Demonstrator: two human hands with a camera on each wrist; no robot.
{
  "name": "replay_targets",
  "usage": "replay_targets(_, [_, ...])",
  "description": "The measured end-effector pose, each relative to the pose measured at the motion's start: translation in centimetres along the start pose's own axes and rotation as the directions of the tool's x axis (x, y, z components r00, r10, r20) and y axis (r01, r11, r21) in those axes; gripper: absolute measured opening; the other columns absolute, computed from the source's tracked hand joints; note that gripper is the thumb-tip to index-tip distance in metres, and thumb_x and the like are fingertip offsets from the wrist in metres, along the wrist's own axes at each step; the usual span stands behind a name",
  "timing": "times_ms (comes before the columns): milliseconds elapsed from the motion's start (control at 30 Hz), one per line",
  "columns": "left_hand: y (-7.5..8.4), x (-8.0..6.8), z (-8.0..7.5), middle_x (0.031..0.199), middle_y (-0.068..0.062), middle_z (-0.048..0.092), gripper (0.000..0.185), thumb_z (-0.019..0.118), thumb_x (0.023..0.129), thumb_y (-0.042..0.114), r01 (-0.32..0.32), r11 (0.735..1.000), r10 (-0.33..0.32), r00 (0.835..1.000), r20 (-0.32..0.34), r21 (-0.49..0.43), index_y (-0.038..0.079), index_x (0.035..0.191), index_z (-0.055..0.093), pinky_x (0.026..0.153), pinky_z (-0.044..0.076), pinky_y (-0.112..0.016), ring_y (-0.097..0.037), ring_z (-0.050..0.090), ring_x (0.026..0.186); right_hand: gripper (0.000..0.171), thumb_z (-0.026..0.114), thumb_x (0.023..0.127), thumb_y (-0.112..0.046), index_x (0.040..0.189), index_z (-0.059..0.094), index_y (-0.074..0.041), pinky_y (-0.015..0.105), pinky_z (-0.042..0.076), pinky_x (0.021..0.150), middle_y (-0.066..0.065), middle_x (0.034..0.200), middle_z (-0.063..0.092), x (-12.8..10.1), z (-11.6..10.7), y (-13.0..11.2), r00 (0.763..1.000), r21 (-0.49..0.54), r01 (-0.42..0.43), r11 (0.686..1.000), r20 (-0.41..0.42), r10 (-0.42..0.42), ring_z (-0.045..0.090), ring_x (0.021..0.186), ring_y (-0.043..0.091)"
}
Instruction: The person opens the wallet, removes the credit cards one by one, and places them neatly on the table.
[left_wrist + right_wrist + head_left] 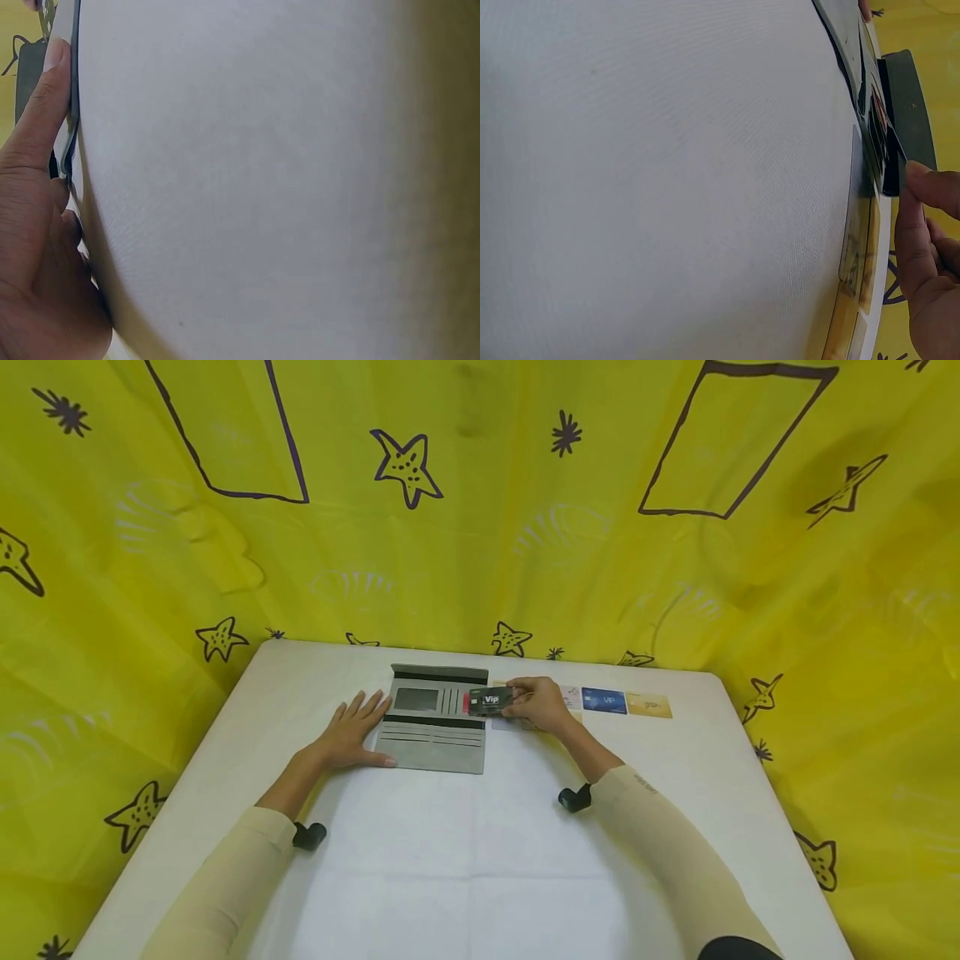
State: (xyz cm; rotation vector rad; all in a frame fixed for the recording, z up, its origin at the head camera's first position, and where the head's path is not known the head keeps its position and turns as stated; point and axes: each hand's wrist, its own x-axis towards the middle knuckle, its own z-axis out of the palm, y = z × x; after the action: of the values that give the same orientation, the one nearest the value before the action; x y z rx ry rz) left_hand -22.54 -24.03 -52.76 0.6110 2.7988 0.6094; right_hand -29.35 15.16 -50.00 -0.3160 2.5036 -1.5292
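Observation:
An unfolded grey wallet [430,756] lies on the white table, with a dark window pocket and several card slots. My left hand [347,733] rests at its left edge, fingers spread and thumb along the lower corner; the left wrist view shows the thumb [46,105] against the wallet. My right hand [542,703] pinches a black card [489,701] marked "Vip" by its right end. The card's left end is over the wallet's right side, beside a red strip [466,703]; how far it sits in a slot I cannot tell.
To the right lie a blue VIP card [603,700] and a gold card [649,705] in a row. More cards lie partly hidden under my right hand. A yellow patterned curtain [472,543] surrounds the white table [472,843] at the back and sides.

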Motion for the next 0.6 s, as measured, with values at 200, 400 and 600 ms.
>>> replay_targets(200, [-0.1,-0.1,0.0,0.174,-0.021,0.007,0.119,0.083,0.083,0.058,0.003,1.0,-0.003,1.0,0.001,0.003,0.004,0.168,0.018,0.123,-0.005,-0.066,-0.046,-0.005,0.158,0.055,0.088,0.081,0.004,0.132,0.067,0.01,0.022,0.055,0.067,0.016,0.102,0.07,-0.3,-0.3,0.4,1.0,-0.005,0.014,1.0,-0.019,-0.014,0.065,0.085,0.019])
replay_targets(400, [-0.1,0.0,0.0,0.174,-0.021,0.008,0.12,0.083,0.082,0.059,0.0,1.0,0.0,1.0,0.001,-0.011,0.004,0.168,0.019,0.123,-0.004,-0.066,-0.047,-0.004,0.158,0.057,0.089,0.082,-0.001,0.133,0.068,0.007,0.023,0.056,0.068,0.016,0.105,0.071,-0.8,-0.8,0.9,0.999,-0.007,-0.004,1.0,-0.039,0.003,0.069,0.091,0.022])
replay_targets(600, [-0.2,0.0,0.0,0.175,-0.02,0.006,0.12,0.083,0.083,0.058,0.009,1.0,-0.009,1.0,0.004,0.004,0.005,0.168,0.017,0.123,-0.005,-0.066,-0.046,-0.006,0.158,0.057,0.088,0.083,-0.001,0.135,0.067,0.007,0.027,0.058,0.07,0.018,0.107,0.07,-1.4,-1.6,1.1,0.999,-0.006,-0.003,1.0,-0.05,0.003,0.07,0.096,0.028])
